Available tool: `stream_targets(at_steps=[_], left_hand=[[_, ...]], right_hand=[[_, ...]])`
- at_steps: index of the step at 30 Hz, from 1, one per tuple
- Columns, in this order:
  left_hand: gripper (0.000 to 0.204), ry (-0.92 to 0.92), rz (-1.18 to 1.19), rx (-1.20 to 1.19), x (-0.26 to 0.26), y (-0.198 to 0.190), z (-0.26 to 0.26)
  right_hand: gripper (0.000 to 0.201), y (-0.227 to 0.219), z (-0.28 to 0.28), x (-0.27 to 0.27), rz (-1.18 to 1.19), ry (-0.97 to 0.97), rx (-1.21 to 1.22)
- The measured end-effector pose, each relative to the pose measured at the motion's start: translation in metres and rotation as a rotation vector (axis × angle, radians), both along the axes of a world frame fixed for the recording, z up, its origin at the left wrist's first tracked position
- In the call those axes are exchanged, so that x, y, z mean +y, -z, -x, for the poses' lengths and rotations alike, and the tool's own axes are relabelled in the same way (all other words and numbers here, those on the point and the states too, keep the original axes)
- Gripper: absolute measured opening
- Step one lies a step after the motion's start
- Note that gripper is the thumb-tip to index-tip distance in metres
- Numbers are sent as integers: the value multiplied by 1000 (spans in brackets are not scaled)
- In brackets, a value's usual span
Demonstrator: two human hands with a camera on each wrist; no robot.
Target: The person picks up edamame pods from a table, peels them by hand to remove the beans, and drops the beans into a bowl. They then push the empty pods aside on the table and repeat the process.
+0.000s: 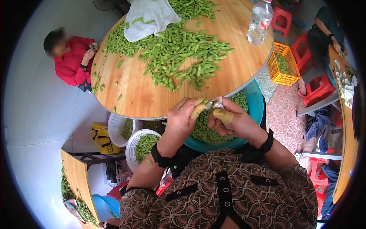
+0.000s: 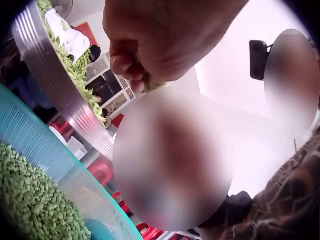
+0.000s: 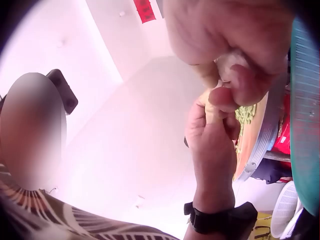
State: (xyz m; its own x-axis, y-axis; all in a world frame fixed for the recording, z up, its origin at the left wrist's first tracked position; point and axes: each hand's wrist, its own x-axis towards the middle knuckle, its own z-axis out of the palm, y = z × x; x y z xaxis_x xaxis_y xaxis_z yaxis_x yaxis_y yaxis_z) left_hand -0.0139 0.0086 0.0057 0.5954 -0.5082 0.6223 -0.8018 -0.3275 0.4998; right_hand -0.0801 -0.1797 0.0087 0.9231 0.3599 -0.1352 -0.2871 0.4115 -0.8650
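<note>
Both hands meet above a teal basin (image 1: 260,105) of shelled green beans (image 1: 213,133), at the near edge of a round table. My left hand (image 1: 182,116), with yellowish covers on thumb and finger, pinches a green bean pod (image 1: 206,101), mostly hidden by the fingertips. Close against it, my right hand (image 1: 241,121) has a similar cover on its thumb and curled fingers round a small silvery-white piece (image 1: 216,104), whose kind I cannot tell. In the right wrist view, the fingertips of both hands come together, and something whitish shows inside the right hand (image 3: 230,40).
The wooden table (image 1: 129,91) bears a spread of green pods (image 1: 183,53), a white cloth (image 1: 148,19) and a water bottle (image 1: 260,23). White baskets (image 1: 129,152) stand at left under its edge. A yellow crate (image 1: 284,79) sits right. A person in red (image 1: 72,65) is across the table.
</note>
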Motion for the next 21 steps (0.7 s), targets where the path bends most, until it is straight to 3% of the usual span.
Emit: stream_targets(at_steps=[1,3,4,6,7,9,19,21], left_hand=[[18,-1,1,2,-1,1,5],[19,-14,177,398,-6,2,13],[19,-7,176,399,-7,1,17],[24,55,231,730,-11,-1,23],[24,57,232,734,-11,2,22],[27,79,212,603,-10,8,19],[28,61,151,410,-13,5,16],[26,51,79,-50,-12,7,13]], right_hand=[[18,0,0,0,1,-1,2],[17,-2,1,-2,55,-9,-44],[17,-3,2,-3,56,-2,-42],[18,-6,4,-3,126,6,-19],[18,-5,5,-3,128,7,-16],[19,-3,6,-3,81,17,-5],[20,-8,9,0,-26,32,25],[21,-9,9,-2,-107,-5,42]])
